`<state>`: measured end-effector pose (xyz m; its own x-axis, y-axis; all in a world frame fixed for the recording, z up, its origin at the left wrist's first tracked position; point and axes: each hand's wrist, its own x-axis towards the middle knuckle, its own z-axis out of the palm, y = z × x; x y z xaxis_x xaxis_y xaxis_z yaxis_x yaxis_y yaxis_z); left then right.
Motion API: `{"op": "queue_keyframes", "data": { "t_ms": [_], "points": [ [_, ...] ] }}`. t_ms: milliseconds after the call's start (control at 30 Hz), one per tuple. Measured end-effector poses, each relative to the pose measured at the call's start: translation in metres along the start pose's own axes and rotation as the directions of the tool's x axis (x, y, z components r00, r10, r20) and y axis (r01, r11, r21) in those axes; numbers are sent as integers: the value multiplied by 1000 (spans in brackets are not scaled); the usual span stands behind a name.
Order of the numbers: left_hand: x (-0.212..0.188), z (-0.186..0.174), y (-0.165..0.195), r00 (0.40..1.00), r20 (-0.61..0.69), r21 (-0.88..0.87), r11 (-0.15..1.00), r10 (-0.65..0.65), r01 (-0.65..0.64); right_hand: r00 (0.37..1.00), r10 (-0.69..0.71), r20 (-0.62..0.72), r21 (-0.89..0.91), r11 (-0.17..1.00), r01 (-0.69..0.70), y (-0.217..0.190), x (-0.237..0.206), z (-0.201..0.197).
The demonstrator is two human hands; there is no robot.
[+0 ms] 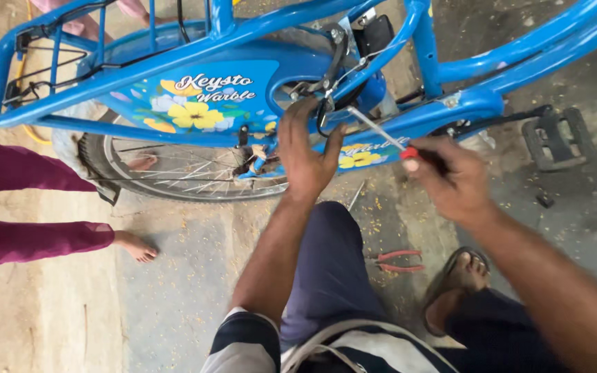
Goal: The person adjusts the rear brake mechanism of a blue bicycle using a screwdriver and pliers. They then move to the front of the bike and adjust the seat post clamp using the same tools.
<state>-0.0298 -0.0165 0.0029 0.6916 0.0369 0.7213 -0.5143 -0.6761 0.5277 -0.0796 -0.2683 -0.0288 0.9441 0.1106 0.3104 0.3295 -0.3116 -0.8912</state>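
— Gripping what, the right hand (pixel 454 183)?
— Fingers closed round a red-collared steel screwdriver (pixel 381 132), tip at the blue bicycle's rear brake (pixel 326 86).
— Left hand (pixel 307 148)?
— Fingers curled loosely, touching that brake beside the spoked wheel (pixel 174 169).

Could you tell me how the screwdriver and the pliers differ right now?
The screwdriver is gripped in the right hand and raised, its tip aimed at the blue bicycle brake beside the left hand; the pliers lie untouched on the floor. The screwdriver is one straight shaft; the pliers have two spread handles. Both have red on their handles.
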Motion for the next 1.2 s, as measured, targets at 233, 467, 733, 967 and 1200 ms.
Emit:
{"op": "queue_keyframes", "data": {
  "t_ms": [233,467,733,967,1200],
  "points": [
    [-11,40,-34,1000,-16,115,993,-3,4,983,89,-158,349,937,-28,48,-7,86],
    [-17,47,-37,991,-92,132,985,-102,113,982,-117,-151,171,975,142,58,12,84],
    [-21,50,-34,967,-98,-5,972,-236,237,991,-115,-73,250,959,130,53,25,78],
    [-21,51,-35,963,-119,-30,970,-244,242,990,-117,-77,235,963,132,50,27,77],
    [-23,49,-37,966,-116,-40,973,-232,229,992,110,63,670,732,-124,59,19,97]
  ]
}}
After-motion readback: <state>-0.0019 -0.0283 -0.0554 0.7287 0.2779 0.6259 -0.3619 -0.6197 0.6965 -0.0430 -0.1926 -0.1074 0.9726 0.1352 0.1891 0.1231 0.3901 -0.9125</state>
